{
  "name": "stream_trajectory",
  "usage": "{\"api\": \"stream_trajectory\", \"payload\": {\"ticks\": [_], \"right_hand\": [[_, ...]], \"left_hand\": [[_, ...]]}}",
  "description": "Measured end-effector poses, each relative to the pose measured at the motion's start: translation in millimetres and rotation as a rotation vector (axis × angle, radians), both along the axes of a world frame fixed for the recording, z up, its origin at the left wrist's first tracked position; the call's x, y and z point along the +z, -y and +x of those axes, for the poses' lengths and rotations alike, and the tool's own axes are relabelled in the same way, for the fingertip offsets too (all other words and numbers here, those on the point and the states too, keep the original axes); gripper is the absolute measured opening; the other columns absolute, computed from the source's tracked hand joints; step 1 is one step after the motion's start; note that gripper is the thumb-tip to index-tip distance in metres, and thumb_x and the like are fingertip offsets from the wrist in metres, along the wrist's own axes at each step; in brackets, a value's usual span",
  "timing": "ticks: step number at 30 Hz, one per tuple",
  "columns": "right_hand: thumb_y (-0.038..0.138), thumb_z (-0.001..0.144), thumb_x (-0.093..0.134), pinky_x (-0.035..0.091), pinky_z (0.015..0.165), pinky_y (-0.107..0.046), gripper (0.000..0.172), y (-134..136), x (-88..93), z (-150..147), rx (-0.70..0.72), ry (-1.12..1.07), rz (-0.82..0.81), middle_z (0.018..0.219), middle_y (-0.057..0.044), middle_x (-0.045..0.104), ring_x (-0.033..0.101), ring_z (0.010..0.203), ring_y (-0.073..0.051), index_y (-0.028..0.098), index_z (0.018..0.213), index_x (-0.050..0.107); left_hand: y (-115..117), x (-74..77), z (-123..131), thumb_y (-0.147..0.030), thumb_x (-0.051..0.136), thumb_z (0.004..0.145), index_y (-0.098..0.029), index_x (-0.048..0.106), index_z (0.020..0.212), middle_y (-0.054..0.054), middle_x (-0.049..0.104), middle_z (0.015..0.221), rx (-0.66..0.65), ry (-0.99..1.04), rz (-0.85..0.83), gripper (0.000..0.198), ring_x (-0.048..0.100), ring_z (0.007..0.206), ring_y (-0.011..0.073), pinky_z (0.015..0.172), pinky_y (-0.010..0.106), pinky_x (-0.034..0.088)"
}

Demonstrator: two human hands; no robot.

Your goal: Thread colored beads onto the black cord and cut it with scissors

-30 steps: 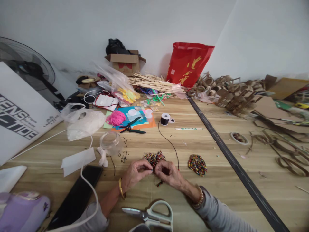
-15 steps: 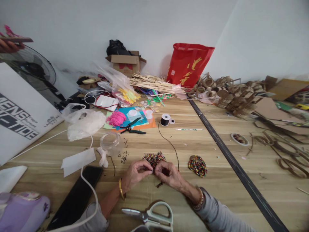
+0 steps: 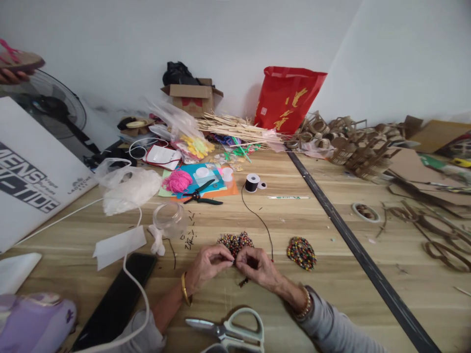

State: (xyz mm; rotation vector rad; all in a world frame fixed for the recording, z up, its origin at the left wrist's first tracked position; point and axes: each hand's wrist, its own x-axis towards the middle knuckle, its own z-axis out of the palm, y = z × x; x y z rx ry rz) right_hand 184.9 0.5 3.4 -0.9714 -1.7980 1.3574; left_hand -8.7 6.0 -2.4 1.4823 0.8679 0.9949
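My left hand (image 3: 211,262) and my right hand (image 3: 257,267) meet over the table, fingertips pinched and almost touching. What lies between the fingertips is too small to make out. Just behind them is a heap of multicoloured beads (image 3: 235,242), partly covered by my hands, with a short dark end (image 3: 243,282) showing below. To the right rests a coiled string of beads (image 3: 301,253). A black cord (image 3: 262,219) runs from a spool (image 3: 252,183) toward my right hand. Closer to me lie scissors (image 3: 235,328) with pale handles.
Black cord snippets (image 3: 189,240) lie beside a clear jar (image 3: 168,218). Behind are pliers (image 3: 200,196) and pink yarn (image 3: 177,180). A dark phone-like slab (image 3: 117,299) and white cable (image 3: 138,284) lie at left. Another person's hand (image 3: 13,77) holds a sandal-like sole (image 3: 22,61).
My hands have barely moved and keep their pinch near the beads. At upper left, the other person's hand has shifted and tilted the sole-like item, showing more of its top.
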Motion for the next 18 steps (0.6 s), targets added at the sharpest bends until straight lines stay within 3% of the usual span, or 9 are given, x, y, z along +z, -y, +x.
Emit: {"api": "stream_trajectory", "payload": {"ticks": [9, 18], "right_hand": [[0.04, 0.081, 0.061, 0.028, 0.045, -0.02, 0.028, -0.1, -0.9, -0.3, -0.012, 0.017, -0.019, 0.057, 0.004, 0.046, 0.037, 0.05, -0.007, 0.013, 0.072, 0.058], [0.041, 0.082, 0.06, 0.033, 0.049, -0.021, 0.029, -0.7, -3.4, -1.4, -0.02, -0.035, -0.015, 0.059, 0.002, 0.05, 0.042, 0.053, -0.009, 0.014, 0.074, 0.059]], "left_hand": [[1.8, 3.8, 4.1, -0.024, 0.075, 0.068, -0.014, 0.072, 0.07, 0.005, 0.067, 0.073, -0.012, -0.029, -0.047, 0.011, 0.061, 0.07, 0.0162, 0.068, 0.026, 0.049], [2.5, 8.0, 4.7, -0.028, 0.077, 0.065, -0.013, 0.07, 0.067, 0.003, 0.066, 0.07, 0.018, -0.026, -0.149, 0.017, 0.061, 0.069, 0.0159, 0.068, 0.026, 0.048]]}}
